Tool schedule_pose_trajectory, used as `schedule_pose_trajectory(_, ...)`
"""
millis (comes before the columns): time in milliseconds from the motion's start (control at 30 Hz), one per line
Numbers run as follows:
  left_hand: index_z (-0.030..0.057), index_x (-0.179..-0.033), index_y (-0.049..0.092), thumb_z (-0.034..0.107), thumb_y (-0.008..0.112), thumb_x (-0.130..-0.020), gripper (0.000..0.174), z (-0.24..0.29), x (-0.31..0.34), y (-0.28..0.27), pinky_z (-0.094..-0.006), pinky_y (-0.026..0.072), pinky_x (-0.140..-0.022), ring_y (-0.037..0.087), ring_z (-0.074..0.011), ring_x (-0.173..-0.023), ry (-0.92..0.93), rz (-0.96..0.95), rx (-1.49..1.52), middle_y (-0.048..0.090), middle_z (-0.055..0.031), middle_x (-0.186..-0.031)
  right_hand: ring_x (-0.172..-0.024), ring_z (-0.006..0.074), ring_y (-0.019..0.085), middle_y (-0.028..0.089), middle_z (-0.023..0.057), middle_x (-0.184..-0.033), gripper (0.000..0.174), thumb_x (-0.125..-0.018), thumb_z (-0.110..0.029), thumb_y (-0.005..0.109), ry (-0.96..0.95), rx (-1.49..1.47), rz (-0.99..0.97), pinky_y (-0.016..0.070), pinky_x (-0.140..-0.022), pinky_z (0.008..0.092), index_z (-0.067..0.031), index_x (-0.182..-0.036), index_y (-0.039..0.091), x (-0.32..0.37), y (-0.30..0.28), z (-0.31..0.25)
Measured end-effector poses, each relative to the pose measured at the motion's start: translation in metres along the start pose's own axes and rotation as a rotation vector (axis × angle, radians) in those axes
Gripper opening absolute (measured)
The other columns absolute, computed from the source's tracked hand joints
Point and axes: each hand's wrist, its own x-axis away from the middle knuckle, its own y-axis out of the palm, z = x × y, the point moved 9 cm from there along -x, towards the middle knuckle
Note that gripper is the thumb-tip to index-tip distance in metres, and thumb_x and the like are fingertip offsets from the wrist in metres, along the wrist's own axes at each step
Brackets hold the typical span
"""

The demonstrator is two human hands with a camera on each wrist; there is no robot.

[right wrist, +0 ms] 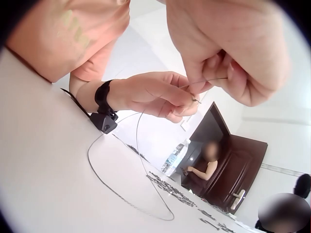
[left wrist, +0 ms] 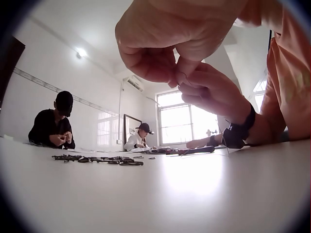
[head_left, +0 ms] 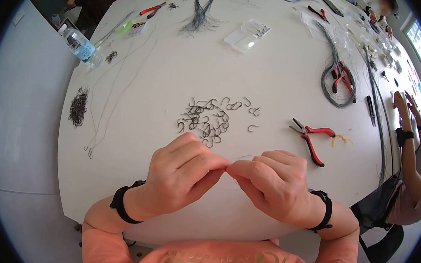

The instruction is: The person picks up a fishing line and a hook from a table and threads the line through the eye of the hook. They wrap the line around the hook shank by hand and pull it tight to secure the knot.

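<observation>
Both hands meet fingertip to fingertip above the table's near side. My left hand [head_left: 180, 171] pinches a small dark fish hook, mostly hidden by the fingers; its bend [left wrist: 182, 75] peeks out in the left wrist view. Thin grey fishing line [right wrist: 214, 79] runs from those fingertips into my right hand [head_left: 275, 183], whose thumb and curled fingers grip it. A long loop of the line [right wrist: 92, 165] hangs down toward the table in the right wrist view. Just beyond the hands lies a loose pile of fish hooks [head_left: 206, 124].
Red-handled pliers [head_left: 313, 139] lie open on the right, beside yellow scraps [head_left: 342, 140]. To the left are a denser hook pile [head_left: 78, 107] and a water bottle [head_left: 83, 50]. Farther back are a line bundle [head_left: 202, 14] and a clear plastic box [head_left: 247, 35]. Other people sit around the table.
</observation>
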Motion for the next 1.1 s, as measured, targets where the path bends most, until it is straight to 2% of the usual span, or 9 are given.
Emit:
schedule_pose_trajectory(133, 0.0050, -0.086, 0.068, -0.009, 0.080, -0.066, 0.027, 0.000, 0.000, 0.002, -0.0296, 0.0409, -0.051, 0.054, -0.0186, -0.064, 0.001, -0.010, 0.020, 0.063, -0.0019, -0.075, -0.049, 0.0149, 0.050, 0.052, -0.0005, -0.061, 0.022, -0.074, 0.002, 0.073, -0.005, -0.022, 0.046, 0.0370, -0.043, 0.0292, -0.0085, -0.091, 0.064, -0.003, -0.005, 0.003)
schedule_pose_trajectory(233, 0.0046, -0.086, 0.066, -0.003, 0.080, -0.072, 0.021, 0.001, 0.000, 0.003, -0.0304, 0.0407, -0.048, 0.051, -0.0193, -0.061, 0.015, -0.013, 0.040, 0.058, -0.0019, -0.073, -0.049, 0.0158, 0.052, 0.055, -0.0002, -0.062, 0.020, -0.076, 0.001, 0.073, 0.032, -0.034, 0.018, 0.0382, -0.043, 0.0298, -0.0099, -0.090, 0.064, -0.005, -0.006, 0.007)
schedule_pose_trajectory(333, 0.0045, -0.084, 0.066, -0.002, 0.081, -0.072, 0.021, 0.003, -0.001, 0.003, -0.0306, 0.0402, -0.048, 0.051, -0.0194, -0.061, 0.014, -0.024, 0.045, 0.057, -0.0021, -0.071, -0.048, 0.0162, 0.053, 0.059, 0.0020, -0.062, 0.016, -0.076, 0.003, 0.075, 0.054, -0.120, 0.040, 0.0366, -0.044, 0.0290, -0.0058, -0.087, 0.068, -0.004, -0.006, 0.012)
schedule_pose_trajectory(633, 0.0043, -0.085, 0.067, -0.008, 0.082, -0.066, 0.027, 0.010, -0.002, 0.000, -0.0284, 0.0385, -0.049, 0.051, -0.0180, -0.060, 0.063, 0.005, 0.056, 0.057, -0.0017, -0.070, -0.046, 0.0064, 0.046, 0.062, 0.0008, -0.064, 0.013, -0.080, 0.005, 0.073, 0.270, -0.296, -0.005, 0.0305, -0.042, 0.0246, -0.0047, -0.088, 0.069, -0.001, -0.003, 0.027)
schedule_pose_trajectory(833, 0.0053, -0.085, 0.067, -0.007, 0.082, -0.067, 0.026, 0.013, -0.002, -0.002, -0.0281, 0.0381, -0.049, 0.050, -0.0176, -0.060, 0.076, 0.018, 0.049, 0.057, -0.0011, -0.071, -0.046, 0.0038, 0.036, 0.053, -0.0019, -0.057, 0.010, -0.081, 0.002, 0.074, 0.368, -0.385, -0.081, 0.0267, -0.043, 0.0235, -0.0036, -0.089, 0.070, 0.001, 0.001, 0.035)
schedule_pose_trajectory(900, 0.0060, -0.085, 0.068, -0.006, 0.082, -0.068, 0.025, 0.014, -0.001, -0.003, -0.0279, 0.0382, -0.050, 0.050, -0.0176, -0.060, 0.078, 0.022, 0.046, 0.057, -0.0010, -0.071, -0.048, 0.0111, 0.036, 0.042, -0.0001, -0.055, 0.008, -0.082, -0.006, 0.074, 0.519, -0.463, -0.155, 0.0304, -0.046, 0.0275, -0.0075, -0.088, 0.068, 0.006, 0.007, 0.043)
schedule_pose_trajectory(933, 0.0060, -0.085, 0.068, -0.006, 0.082, -0.068, 0.025, 0.014, -0.001, -0.003, -0.0279, 0.0382, -0.050, 0.050, -0.0176, -0.060, 0.080, 0.023, 0.046, 0.057, -0.0010, -0.071, -0.048, 0.0111, 0.036, 0.042, -0.0001, -0.055, 0.008, -0.082, -0.006, 0.074, 0.517, -0.462, -0.155, 0.0304, -0.046, 0.0275, -0.0075, -0.088, 0.068, 0.006, 0.007, 0.042)
schedule_pose_trajectory(1033, 0.0064, -0.086, 0.068, -0.005, 0.081, -0.070, 0.024, 0.015, 0.000, -0.004, -0.0278, 0.0385, -0.050, 0.050, -0.0175, -0.060, 0.079, 0.033, 0.042, 0.057, -0.0009, -0.071, -0.049, 0.0085, 0.033, 0.036, -0.0016, -0.055, 0.006, -0.085, -0.008, 0.073, 0.586, -0.564, -0.190, 0.0278, -0.046, 0.0276, -0.0062, -0.089, 0.068, 0.008, 0.013, 0.044)
schedule_pose_trajectory(1100, 0.0071, -0.087, 0.068, -0.005, 0.081, -0.071, 0.024, 0.015, 0.000, -0.005, -0.0276, 0.0395, -0.051, 0.051, -0.0173, -0.060, 0.082, 0.042, 0.037, 0.057, -0.0005, -0.072, -0.050, 0.0009, 0.029, 0.037, -0.0086, -0.053, 0.004, -0.090, -0.005, 0.072, 0.684, -0.695, -0.240, 0.0212, -0.047, 0.0235, -0.0026, -0.089, 0.068, 0.012, 0.020, 0.048)
